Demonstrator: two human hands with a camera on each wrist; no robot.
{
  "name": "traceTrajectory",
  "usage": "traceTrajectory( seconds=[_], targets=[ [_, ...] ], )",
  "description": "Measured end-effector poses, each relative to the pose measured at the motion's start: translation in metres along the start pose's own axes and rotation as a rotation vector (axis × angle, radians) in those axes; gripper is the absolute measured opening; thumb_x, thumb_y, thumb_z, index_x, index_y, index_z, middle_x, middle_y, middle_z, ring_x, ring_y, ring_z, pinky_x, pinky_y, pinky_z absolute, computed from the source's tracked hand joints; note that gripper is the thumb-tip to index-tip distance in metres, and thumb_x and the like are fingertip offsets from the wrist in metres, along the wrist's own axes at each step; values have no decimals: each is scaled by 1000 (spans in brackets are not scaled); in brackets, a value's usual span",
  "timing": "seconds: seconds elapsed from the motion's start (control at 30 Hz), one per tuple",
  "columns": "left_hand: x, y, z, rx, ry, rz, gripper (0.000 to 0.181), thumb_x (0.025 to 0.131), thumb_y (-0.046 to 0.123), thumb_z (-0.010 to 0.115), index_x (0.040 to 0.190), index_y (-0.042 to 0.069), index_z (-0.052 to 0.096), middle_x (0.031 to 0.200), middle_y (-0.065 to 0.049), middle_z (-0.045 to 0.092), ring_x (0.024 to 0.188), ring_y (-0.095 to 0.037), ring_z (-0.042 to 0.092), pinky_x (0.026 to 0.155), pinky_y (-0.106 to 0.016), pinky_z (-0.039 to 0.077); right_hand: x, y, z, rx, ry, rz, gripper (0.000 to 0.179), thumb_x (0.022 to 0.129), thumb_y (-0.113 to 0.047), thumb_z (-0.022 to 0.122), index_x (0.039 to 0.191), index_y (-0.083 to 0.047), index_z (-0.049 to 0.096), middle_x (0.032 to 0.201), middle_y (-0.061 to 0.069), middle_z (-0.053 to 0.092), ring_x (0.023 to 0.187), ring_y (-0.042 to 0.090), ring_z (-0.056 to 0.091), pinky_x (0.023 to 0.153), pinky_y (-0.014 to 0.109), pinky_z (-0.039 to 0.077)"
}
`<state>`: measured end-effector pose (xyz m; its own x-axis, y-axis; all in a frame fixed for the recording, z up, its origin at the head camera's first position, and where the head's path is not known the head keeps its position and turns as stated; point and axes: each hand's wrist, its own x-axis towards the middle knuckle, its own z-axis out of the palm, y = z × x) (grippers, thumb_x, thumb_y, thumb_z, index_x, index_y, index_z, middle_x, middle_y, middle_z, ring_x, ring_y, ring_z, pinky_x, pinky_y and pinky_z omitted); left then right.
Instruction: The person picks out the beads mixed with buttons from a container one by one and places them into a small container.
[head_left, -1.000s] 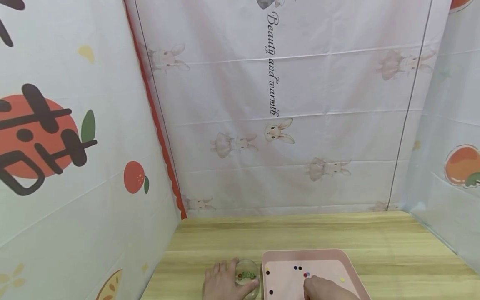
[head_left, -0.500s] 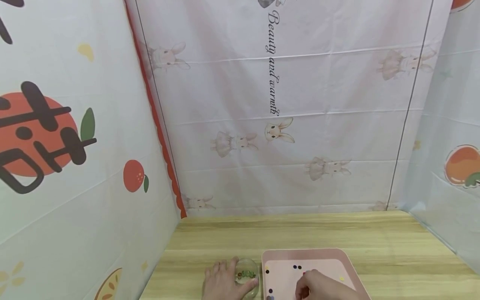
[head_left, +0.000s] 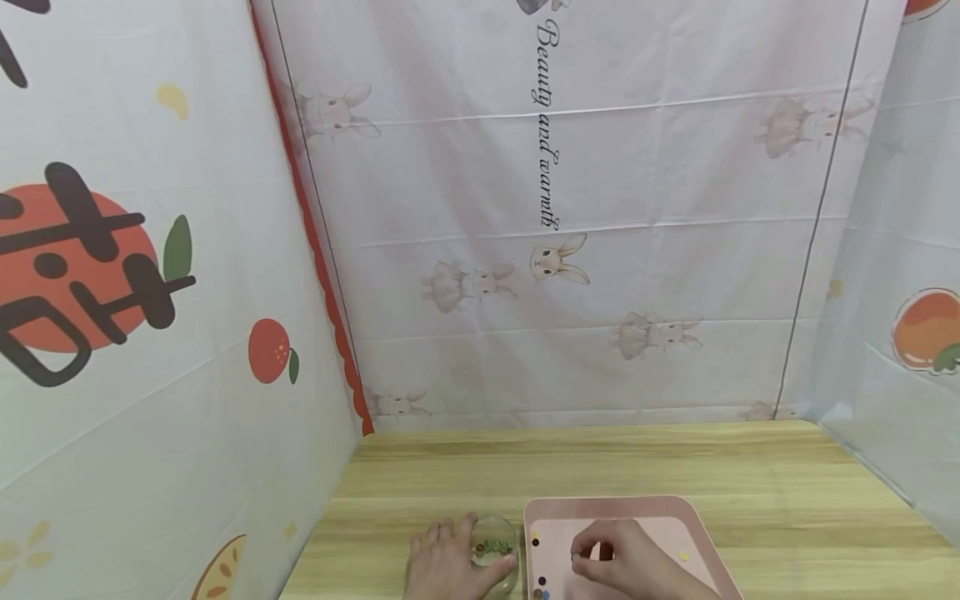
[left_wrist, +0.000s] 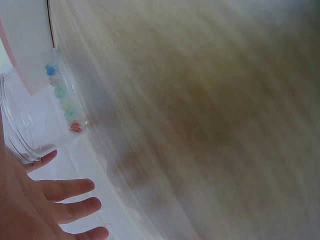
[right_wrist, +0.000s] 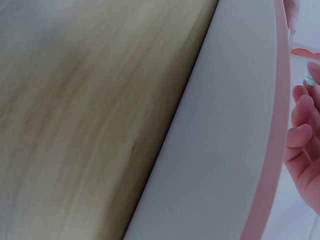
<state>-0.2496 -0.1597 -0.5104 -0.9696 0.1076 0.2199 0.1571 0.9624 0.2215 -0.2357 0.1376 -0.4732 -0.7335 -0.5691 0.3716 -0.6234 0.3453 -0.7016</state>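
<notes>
A clear glass jar (head_left: 493,527) stands on the table left of the pink tray, with several green and brownish marbles (head_left: 492,547) in a row inside. My left hand (head_left: 444,567) holds the jar between thumb and index finger; the other fingers stretch out beside it, as the left wrist view shows. Over the tray, my right hand (head_left: 626,562) pinches a small pale green marble (right_wrist: 310,79) between thumb and index finger, its other fingers curled. In the tray lie small round pieces: black ones (head_left: 542,581), a yellow one (head_left: 684,556) and a blue one (head_left: 546,595).
The pink tray (head_left: 607,507) has a raised rim and runs past the lower edge of the head view. Wood-grained tabletop (head_left: 600,462) extends behind it. Printed cloths hang at the back (head_left: 675,250) and on both sides.
My right hand has moved left and up from the tray floor, and a small marble now shows at its fingertips. My left hand stays on the jar.
</notes>
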Motion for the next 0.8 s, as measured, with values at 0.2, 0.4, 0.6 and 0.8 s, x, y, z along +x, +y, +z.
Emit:
traceTrajectory(
  seconds=[0.2,0.4,0.6,0.8],
  targets=[
    [0,0,0,3,-6,-8,100,67,97,41,131,22,60,110,-14,65,109,-38,60,85,-66,40,7,-6,3,-20,91,30,8,90,-19,74,89,-26,71,83,-13,67,66,-1,55,58,22,47],
    [0,1,-1,3,-26,-15,100,67,97,41,131,22,59,107,-13,65,106,-37,60,84,-65,40,10,-7,6,67,169,78,6,90,-20,75,95,-23,73,87,-6,70,71,3,61,59,24,48],
    [-1,2,-2,17,-5,-11,100,67,98,41,129,22,61,103,-9,65,102,-34,61,82,-62,41,16,-11,8,81,207,194,10,88,-30,76,97,-26,75,92,-5,72,81,4,64,66,25,48],
    [0,2,-2,15,-11,-20,100,67,98,41,129,22,61,101,-8,65,100,-33,61,80,-61,41,26,-16,13,88,215,222,13,88,-36,75,100,-30,76,91,-9,71,83,5,64,66,25,50]
  ],
)
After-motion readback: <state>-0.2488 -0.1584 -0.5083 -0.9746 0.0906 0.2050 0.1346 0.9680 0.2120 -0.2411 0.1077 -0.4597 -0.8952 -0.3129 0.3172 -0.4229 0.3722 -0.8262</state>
